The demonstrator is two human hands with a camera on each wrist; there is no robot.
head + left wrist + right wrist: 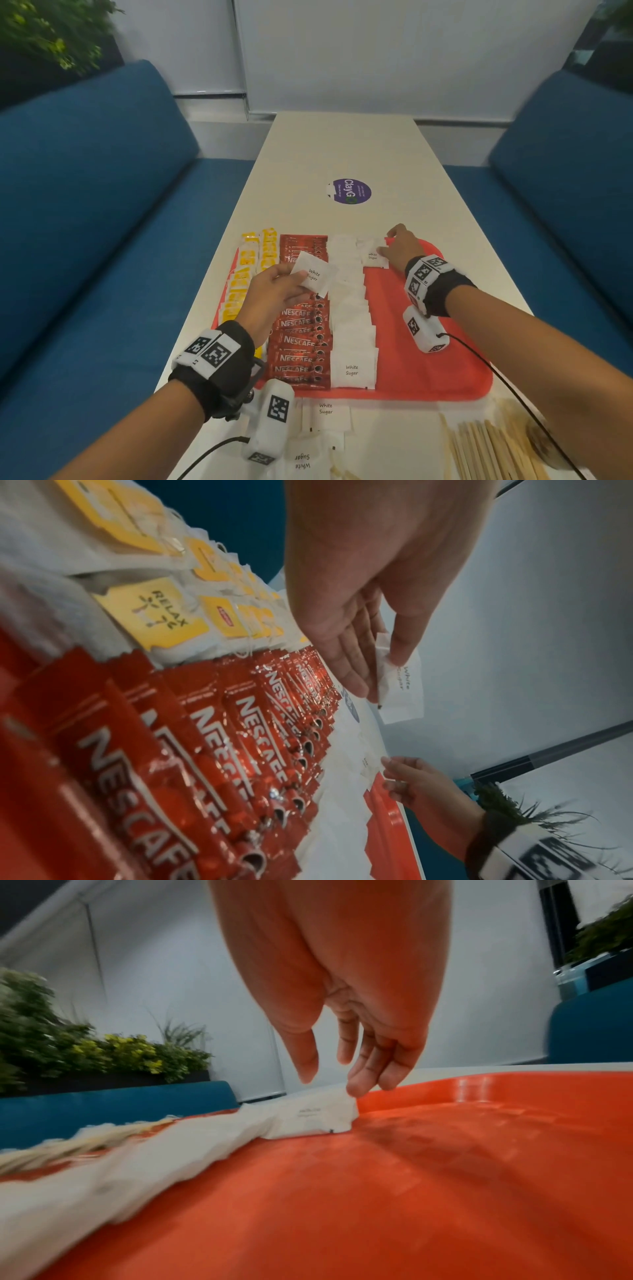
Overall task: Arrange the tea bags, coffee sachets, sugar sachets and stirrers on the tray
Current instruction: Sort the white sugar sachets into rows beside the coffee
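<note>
Sachets fill the flat red plastic tray [428, 359] in columns: yellow-tagged tea bags [239, 284] leftmost, then red Nescafe coffee sachets [301, 342], then white paper sugar sachets [352, 325]. The left hand [274, 294] pinches one white "White Sugar" sachet [313, 274] between thumb and fingers above the coffee column. The right hand [400, 248], fingers extended, touches a sugar sachet [373, 257] at the tray's far edge (starting a second white column). Pale wooden stirrers [493, 448] lie on the table, off the tray.

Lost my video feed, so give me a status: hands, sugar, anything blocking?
Left hand pinches a sugar sachet above the coffee row. Right hand fingertips on a sachet at the tray's far end. Nothing blocking.
</note>
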